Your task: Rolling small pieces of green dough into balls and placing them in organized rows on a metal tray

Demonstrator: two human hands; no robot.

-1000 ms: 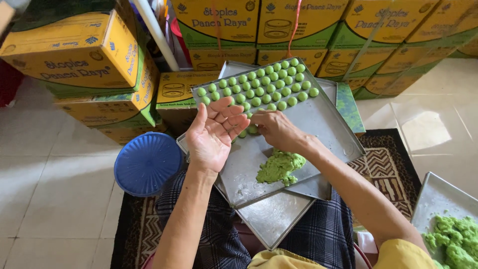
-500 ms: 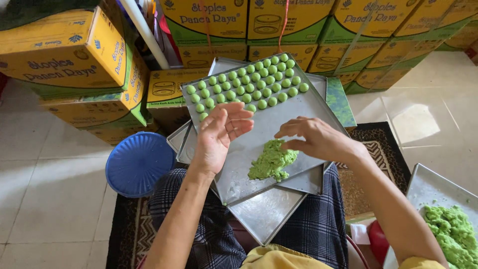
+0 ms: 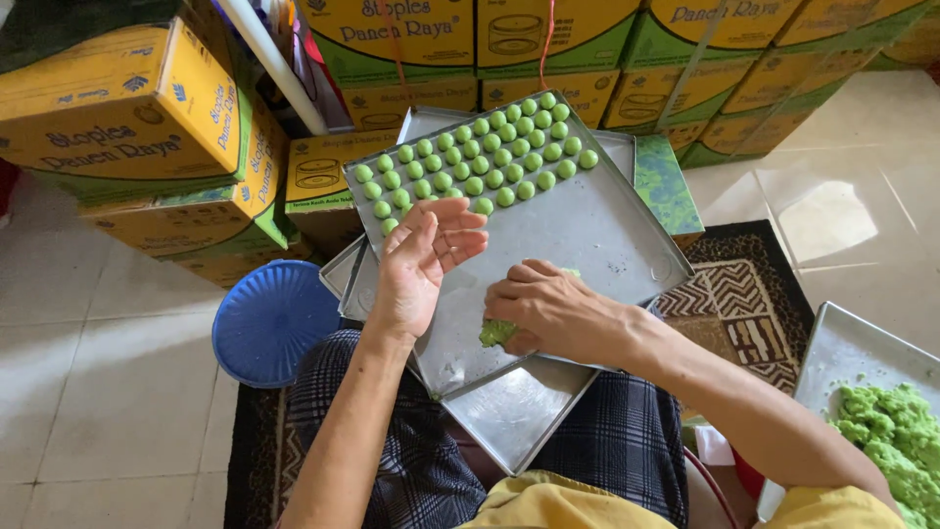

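A metal baking tray (image 3: 597, 230) rests tilted on my lap, over other trays. Several small green dough balls (image 3: 477, 157) lie in rows along its far edge. My left hand (image 3: 423, 263) hovers palm-up and empty above the tray's left side, fingers spread. My right hand (image 3: 553, 309) lies palm-down over a lump of green dough (image 3: 496, 332) on the tray's near part, fingers curled onto it. Most of the lump is hidden under that hand.
Yellow-and-green cardboard boxes (image 3: 127, 118) are stacked on the left and across the back. A blue plastic lid (image 3: 272, 318) lies on the tiled floor at left. Another tray (image 3: 847, 348) at right holds a heap of green dough (image 3: 896, 441). A patterned mat (image 3: 739, 304) lies under me.
My right hand has moved back from the rows of balls down onto the dough lump, covering it. My left hand has stayed open above the tray.
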